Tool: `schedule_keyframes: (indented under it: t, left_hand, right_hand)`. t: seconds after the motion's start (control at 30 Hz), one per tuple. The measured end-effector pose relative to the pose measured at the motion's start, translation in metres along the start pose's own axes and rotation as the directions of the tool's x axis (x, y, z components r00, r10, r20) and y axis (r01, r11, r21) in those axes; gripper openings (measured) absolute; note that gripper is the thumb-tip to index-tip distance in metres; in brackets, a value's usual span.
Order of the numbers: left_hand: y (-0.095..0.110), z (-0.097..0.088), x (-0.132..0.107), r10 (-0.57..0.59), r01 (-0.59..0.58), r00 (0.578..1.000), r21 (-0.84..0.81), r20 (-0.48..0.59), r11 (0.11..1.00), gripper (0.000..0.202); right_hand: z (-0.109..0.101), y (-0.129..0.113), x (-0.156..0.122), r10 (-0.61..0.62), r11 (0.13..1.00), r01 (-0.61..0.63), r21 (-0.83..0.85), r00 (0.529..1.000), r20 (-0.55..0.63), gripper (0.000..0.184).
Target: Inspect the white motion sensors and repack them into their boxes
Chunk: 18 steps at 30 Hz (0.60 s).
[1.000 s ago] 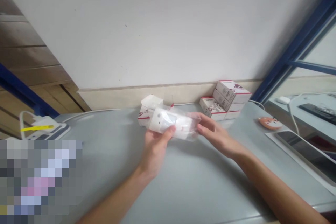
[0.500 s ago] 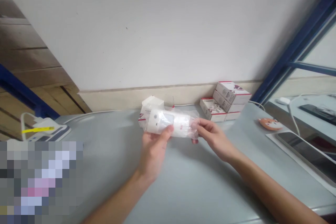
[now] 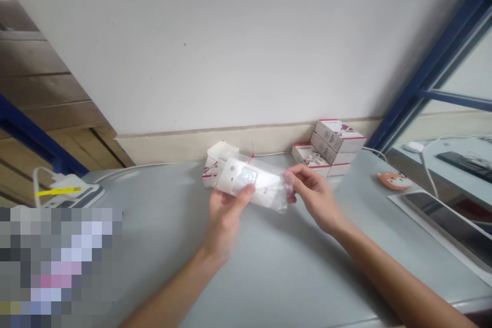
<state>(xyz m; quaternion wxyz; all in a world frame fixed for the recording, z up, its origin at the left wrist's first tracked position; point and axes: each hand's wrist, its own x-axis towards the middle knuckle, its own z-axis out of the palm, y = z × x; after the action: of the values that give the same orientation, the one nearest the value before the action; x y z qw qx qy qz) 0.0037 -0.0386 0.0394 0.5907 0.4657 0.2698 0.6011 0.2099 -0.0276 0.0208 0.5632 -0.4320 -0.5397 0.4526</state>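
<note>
Device [image 3: 251,178] gripped through clear bag [image 3: 283,202] by left hand [image 3: 226,218] | bag's right end pinched by right hand [image 3: 318,199] | open box [image 3: 210,173] seen behind

White device [image 3: 263,187] above a grey table [image 3: 161,230]

The left hand [image 3: 226,215] grips it through the clear bag [image 3: 280,199], thumb on top; the right hand [image 3: 317,197] pinches the bag's end. Behind stand an opened box [image 3: 212,170] and, further right, stacked boxes [image 3: 338,146].

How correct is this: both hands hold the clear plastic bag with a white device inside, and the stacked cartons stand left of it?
Only the side is wrong: the head view shows the stacked cartons right of the clear plastic bag.
</note>
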Motion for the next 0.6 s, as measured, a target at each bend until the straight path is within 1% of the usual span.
schedule_keyframes:
  t: [0.07,0.1,0.17,0.2,0.23,0.27,0.33,0.4,0.5,0.53,0.6]
  left_hand:
    - [0.0,0.0,0.0,0.021,-0.021,1.0,0.005,0.001,1.0,0.058]
    - [0.0,-0.001,0.0,0.038,-0.037,0.999,0.013,-0.002,0.999,0.059]
    - [-0.002,-0.002,0.001,0.066,-0.066,0.998,0.042,-0.015,0.997,0.059]
    - [-0.003,-0.003,0.001,0.076,-0.074,0.997,0.062,-0.022,0.995,0.057]
    - [-0.003,-0.003,0.001,0.082,-0.079,0.996,0.084,-0.025,0.993,0.054]
    - [-0.004,-0.003,0.001,0.087,-0.084,0.996,0.106,-0.024,0.991,0.049]
    - [-0.003,-0.002,0.001,0.095,-0.092,0.995,0.154,-0.013,0.984,0.04]
    - [-0.003,-0.001,0.0,0.105,-0.103,0.994,0.196,0.0,0.975,0.039]
    - [-0.003,0.002,-0.001,0.136,-0.136,0.991,0.213,0.018,0.968,0.051]
    - [-0.004,0.003,-0.001,0.146,-0.15,0.989,0.207,0.035,0.967,0.056]
    - [-0.005,0.004,-0.002,0.153,-0.168,0.984,0.194,0.091,0.967,0.061]
  right_hand:
    - [-0.001,-0.001,-0.001,0.021,0.996,-0.025,0.08,0.998,0.056,0.038]
    - [-0.001,-0.002,-0.001,0.044,0.99,-0.058,0.131,0.993,0.107,0.046]
    - [-0.002,-0.005,-0.003,0.091,0.966,-0.147,0.212,0.964,0.25,0.065]
    - [-0.001,-0.006,-0.004,0.107,0.956,-0.186,0.228,0.941,0.321,0.07]
    - [0.0,-0.006,-0.004,0.113,0.952,-0.207,0.224,0.921,0.372,0.071]
    - [0.002,-0.006,-0.005,0.114,0.957,-0.208,0.203,0.912,0.394,0.067]
    - [0.006,-0.005,-0.006,0.097,0.973,-0.166,0.159,0.923,0.372,0.051]
    - [0.01,-0.003,-0.005,0.071,0.979,-0.125,0.161,0.949,0.308,0.038]
    - [0.009,-0.001,-0.003,0.071,0.962,-0.127,0.243,0.972,0.223,0.037]
    - [0.007,-0.001,-0.003,0.089,0.951,-0.147,0.273,0.973,0.214,0.038]
    - [0.002,-0.005,-0.003,0.14,0.922,-0.218,0.32,0.958,0.251,0.035]
